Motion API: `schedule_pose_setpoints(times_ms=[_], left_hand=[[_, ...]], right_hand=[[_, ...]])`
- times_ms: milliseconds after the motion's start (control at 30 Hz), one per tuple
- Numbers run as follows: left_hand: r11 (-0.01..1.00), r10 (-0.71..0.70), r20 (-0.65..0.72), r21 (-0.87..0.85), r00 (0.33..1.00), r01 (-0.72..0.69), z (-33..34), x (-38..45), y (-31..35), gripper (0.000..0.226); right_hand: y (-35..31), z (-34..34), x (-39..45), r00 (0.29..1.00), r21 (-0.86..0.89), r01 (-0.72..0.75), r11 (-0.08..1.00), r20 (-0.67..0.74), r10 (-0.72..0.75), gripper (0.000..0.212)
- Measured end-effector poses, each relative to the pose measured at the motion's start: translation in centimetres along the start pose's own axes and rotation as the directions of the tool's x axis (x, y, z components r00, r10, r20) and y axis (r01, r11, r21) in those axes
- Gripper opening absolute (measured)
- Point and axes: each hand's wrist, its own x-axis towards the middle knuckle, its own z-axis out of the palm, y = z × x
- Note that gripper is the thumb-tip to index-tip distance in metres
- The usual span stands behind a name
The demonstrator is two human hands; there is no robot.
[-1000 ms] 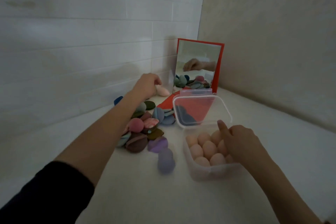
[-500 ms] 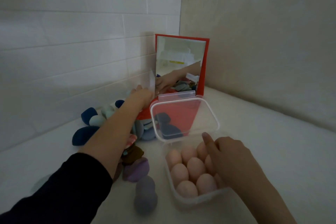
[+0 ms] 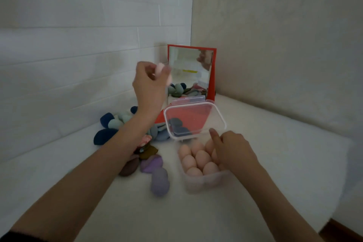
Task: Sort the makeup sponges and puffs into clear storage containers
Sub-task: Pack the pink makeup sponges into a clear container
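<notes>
My left hand (image 3: 150,82) is raised above the pile and grips a pale pink sponge (image 3: 161,68) in its fingers. A clear container (image 3: 206,181) in front of me holds several peach egg-shaped sponges (image 3: 196,158). Its clear lid (image 3: 194,121) stands open at the back. My right hand (image 3: 231,149) rests on the container's right side, fingers curled over the sponges, index finger pointing at the lid. A loose pile of coloured sponges and puffs (image 3: 145,155) lies left of the container, with a lilac sponge (image 3: 160,181) nearest me.
A red-framed mirror (image 3: 191,70) stands in the corner behind the container. Dark blue and pale green sponges (image 3: 110,125) lie by the white brick wall on the left. The white table edge drops off at the lower right.
My left hand has lifted from the back of the pile, by the mirror, up into the air with the pink sponge. My right hand stays at the container.
</notes>
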Motion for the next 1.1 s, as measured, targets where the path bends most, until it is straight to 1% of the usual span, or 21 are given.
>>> schedule_pose_setpoints(times_ms=[33,67,133,167,200,233,300,333,400,467,533,600,633,667,733,800,867,900,967,1033,1100], left_hand=[[0.995,-0.075,0.107,-0.050,0.991,0.081,-0.2,-1.5,1.4,0.022],[0.983,-0.151,0.253,-0.068,0.956,0.173,-0.2,-2.9,2.3,0.020],[0.938,-0.291,0.517,-0.011,0.805,0.346,0.2,-5.8,3.1,0.021],[0.904,-0.353,0.591,0.016,0.726,0.426,0.4,-7.0,3.0,0.020],[0.866,-0.400,0.627,0.020,0.668,0.500,0.6,-8.1,2.9,0.018],[0.834,-0.428,0.639,0.008,0.639,0.551,0.8,-9.1,2.5,0.015],[0.828,-0.437,0.640,0.011,0.632,0.561,1.1,-10.3,2.0,0.014],[0.828,-0.446,0.632,0.023,0.634,0.560,1.2,-10.7,1.9,0.019],[0.823,-0.484,0.603,0.068,0.634,0.564,1.6,-10.8,1.9,0.028],[0.848,-0.482,0.609,0.141,0.630,0.511,1.9,-10.7,2.5,0.031],[0.859,-0.471,0.645,0.180,0.602,0.480,2.2,-11.1,2.9,0.033],[0.834,-0.498,0.661,0.185,0.562,0.520,2.3,-11.9,3.0,0.030],[0.867,-0.466,0.675,0.220,0.572,0.447,2.3,-12.2,2.7,0.027],[0.909,-0.415,0.694,0.279,0.588,0.311,2.4,-12.4,2.4,0.024],[0.932,-0.345,0.700,0.334,0.625,0.141,2.6,-12.7,1.7,0.019],[0.944,-0.306,0.647,0.303,0.699,0.133,2.7,-12.7,1.7,0.014],[0.957,-0.266,0.600,0.261,0.755,0.129,2.9,-12.6,1.4,0.019],[0.958,-0.260,0.606,0.261,0.752,0.120,2.9,-12.7,1.4,0.024],[0.942,-0.293,0.652,0.320,0.699,0.096,2.8,-12.9,1.5,0.034],[0.898,-0.323,0.702,0.439,0.634,-0.028,3.1,-12.9,1.3,0.044],[0.844,-0.328,0.727,0.513,0.603,-0.159,3.2,-13.0,1.3,0.044]], right_hand=[[-0.1,0.0,-0.1,1.000,0.011,0.005,1.000,-0.026,-0.004,0.057],[-0.2,-0.1,-0.2,0.998,0.034,0.008,0.999,-0.060,-0.006,0.053],[-0.2,-0.4,-0.7,0.989,0.137,0.037,0.990,-0.144,-0.017,0.041],[-0.3,-0.6,-1.1,0.981,0.223,0.084,0.971,-0.190,-0.042,0.034],[-0.3,-1.0,-1.4,0.970,0.326,0.156,0.933,-0.226,-0.084,0.027],[-0.3,-1.4,-1.7,0.959,0.437,0.240,0.867,-0.243,-0.143,0.023],[-0.1,-2.1,-2.0,0.942,0.624,0.332,0.708,-0.187,-0.277,0.023],[0.1,-2.5,-2.0,0.937,0.668,0.323,0.670,-0.127,-0.325,0.024],[0.9,-3.3,-1.7,0.932,0.681,0.294,0.670,-0.048,-0.360,0.022],[1.7,-4.3,-1.2,0.946,0.706,0.255,0.660,-0.040,-0.322,0.014],[2.3,-5.5,-0.5,0.964,0.734,0.221,0.642,-0.067,-0.256,0.007],[2.7,-6.3,0.2,0.968,0.639,0.243,0.730,-0.113,-0.223,0.007],[2.8,-6.3,0.5,0.966,0.553,0.254,0.793,-0.103,-0.238,0.010],[2.8,-6.1,0.8,0.962,0.470,0.264,0.842,-0.058,-0.268,0.012],[3.0,-5.3,1.0,0.948,0.414,0.268,0.870,0.048,-0.314,0.012],[3.1,-5.2,0.9,0.941,0.472,0.255,0.844,0.081,-0.330,0.011],[3.4,-5.6,1.0,0.929,0.464,0.273,0.842,0.101,-0.357,0.021],[3.5,-5.7,1.2,0.925,0.416,0.293,0.861,0.105,-0.366,0.022],[3.7,-5.5,1.3,0.928,0.293,0.332,0.897,0.072,-0.366,0.014],[3.9,-5.1,1.5,0.938,0.241,0.337,0.910,-0.006,-0.346,0.007],[4.0,-4.9,1.7,0.936,0.213,0.351,0.912,-0.076,-0.343,0.005]])
